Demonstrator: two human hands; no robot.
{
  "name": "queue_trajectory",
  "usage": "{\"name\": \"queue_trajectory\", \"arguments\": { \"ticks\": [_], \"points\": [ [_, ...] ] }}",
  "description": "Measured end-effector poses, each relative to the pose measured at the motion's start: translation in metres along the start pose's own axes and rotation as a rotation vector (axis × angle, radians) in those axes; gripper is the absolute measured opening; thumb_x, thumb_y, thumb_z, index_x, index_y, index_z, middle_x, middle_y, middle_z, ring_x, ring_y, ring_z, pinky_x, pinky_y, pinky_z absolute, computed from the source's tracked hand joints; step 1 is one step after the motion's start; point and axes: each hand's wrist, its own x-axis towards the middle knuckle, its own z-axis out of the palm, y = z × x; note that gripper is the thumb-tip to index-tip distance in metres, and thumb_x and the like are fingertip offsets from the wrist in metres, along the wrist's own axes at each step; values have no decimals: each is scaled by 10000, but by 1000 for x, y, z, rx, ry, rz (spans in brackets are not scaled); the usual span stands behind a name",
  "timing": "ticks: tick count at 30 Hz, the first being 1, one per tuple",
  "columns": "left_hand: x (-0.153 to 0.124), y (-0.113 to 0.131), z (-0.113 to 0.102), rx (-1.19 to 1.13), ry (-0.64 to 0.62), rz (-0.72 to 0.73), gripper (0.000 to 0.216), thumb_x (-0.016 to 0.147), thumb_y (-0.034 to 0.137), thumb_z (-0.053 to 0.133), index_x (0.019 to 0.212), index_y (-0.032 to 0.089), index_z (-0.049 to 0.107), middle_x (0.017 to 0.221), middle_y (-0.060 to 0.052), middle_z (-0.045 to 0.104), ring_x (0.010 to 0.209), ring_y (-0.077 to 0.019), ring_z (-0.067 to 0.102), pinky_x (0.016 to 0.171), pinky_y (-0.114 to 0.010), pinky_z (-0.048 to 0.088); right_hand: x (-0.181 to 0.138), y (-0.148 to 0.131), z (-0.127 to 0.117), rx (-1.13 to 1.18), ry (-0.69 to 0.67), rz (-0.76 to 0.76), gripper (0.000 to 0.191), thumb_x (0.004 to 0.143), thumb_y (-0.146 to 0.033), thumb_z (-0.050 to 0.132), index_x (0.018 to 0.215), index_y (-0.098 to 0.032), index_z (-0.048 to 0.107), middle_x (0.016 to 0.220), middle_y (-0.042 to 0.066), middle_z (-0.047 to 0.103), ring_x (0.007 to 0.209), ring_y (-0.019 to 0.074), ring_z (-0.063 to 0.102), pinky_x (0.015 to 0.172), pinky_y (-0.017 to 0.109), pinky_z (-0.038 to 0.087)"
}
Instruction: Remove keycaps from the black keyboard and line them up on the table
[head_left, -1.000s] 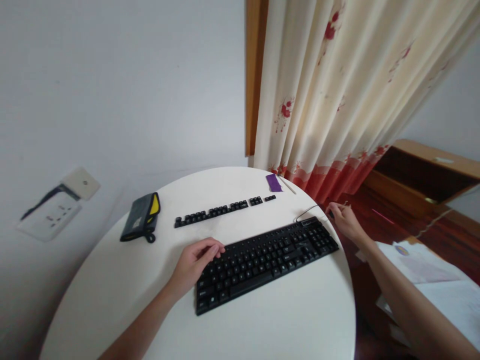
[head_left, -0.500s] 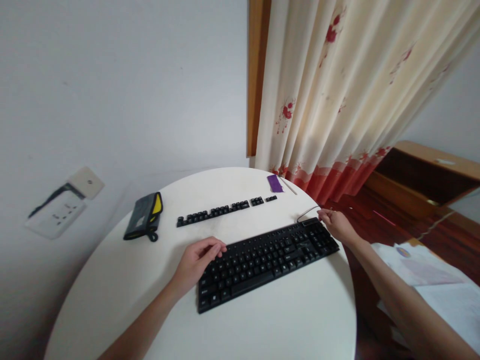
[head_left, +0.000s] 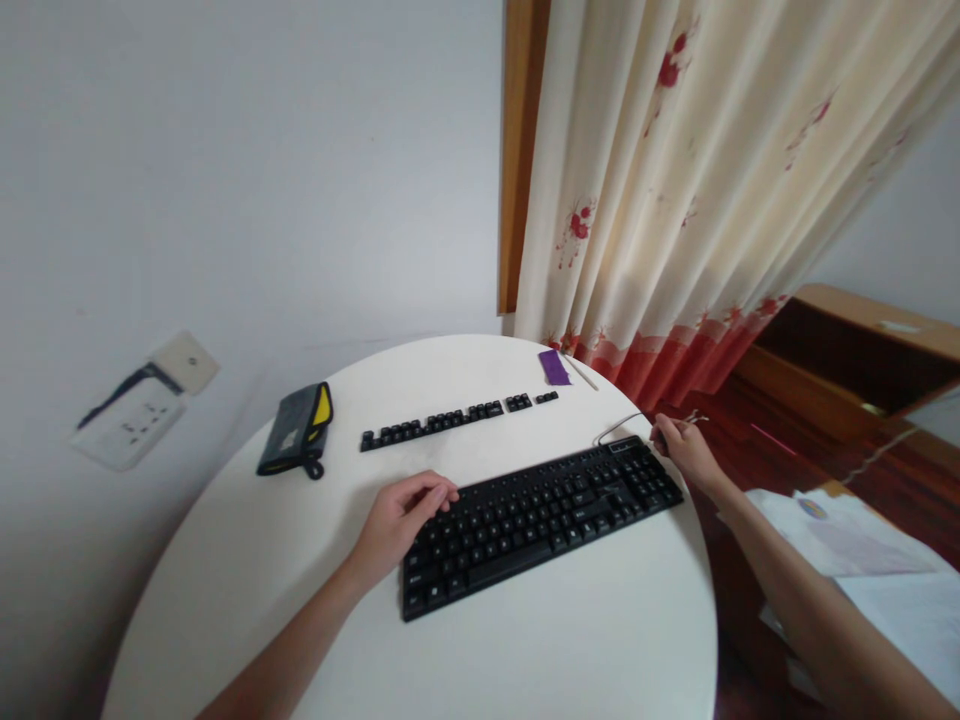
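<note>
Computer keyboard [head_left: 540,525]: likely light, stiff; best hold, end edges. Left hand [head_left: 399,520], right hand [head_left: 684,447]: fingers curled narrow; cannot tell if holding.

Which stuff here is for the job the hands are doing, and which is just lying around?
Probably for the job:
the keyboard, with the left hand at one end
the small dark thing in the right hand, too small to name
the row of black keys

Seemingly just lying about:
the purple cloth
the thin stick
the grey pouch
the papers

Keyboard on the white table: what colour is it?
The keyboard is black; best seen in the head view.
</note>
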Motion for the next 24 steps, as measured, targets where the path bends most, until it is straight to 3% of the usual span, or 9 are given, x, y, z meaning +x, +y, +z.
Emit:
{"name": "queue_trajectory", "arguments": {
  "ticks": [16,20,24],
  "points": [
    [-1,6,1,-10,7,5,263,913,360,574,835,151,713,796,-49,705,727,-161,600,660,-244,463,-2,14,-5,209,62,137,511,852,-640,459,658,-178,562,465,-18,458,396,116,378,392,258,282],
    [-1,4,2,-26,5,3,260,915,360,573,847,153,714,819,-52,711,729,-157,606,653,-240,467,-4,-7,-2,207,129,56,522,855,-655,456,646,-185,550,471,-11,457,406,118,387,396,259,297],
    [-2,0,5,-71,3,-13,261,910,366,578,880,144,712,842,-67,720,729,-160,624,636,-242,488,-13,-52,22,301,63,6,460,862,-578,524,639,-177,558,502,-15,478,445,105,406,419,229,302]
  ]
}}
